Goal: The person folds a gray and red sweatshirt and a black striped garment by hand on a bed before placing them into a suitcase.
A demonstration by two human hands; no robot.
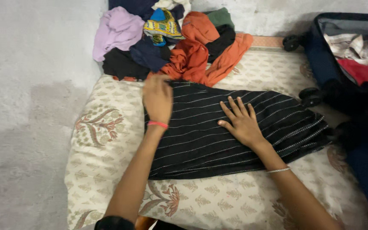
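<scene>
A black garment with thin white stripes [231,136] lies spread flat across the middle of a cream mattress with a floral print [103,145], folded into a broad band running from the left toward the right edge. The right hand [241,121] presses flat on it, fingers spread wide, holding nothing. The left hand [157,99], a red band at its wrist, rests at the garment's upper left corner, blurred, so its grip cannot be told. Beyond the garment, against the wall, sits a heap of clothes [171,42]: lilac, orange, dark blue, black, green and one bright patterned piece. The wall and floor [26,106] are rough grey plaster. At right an open dark blue wheeled suitcase [320,59] holds red and pale cloth.
</scene>
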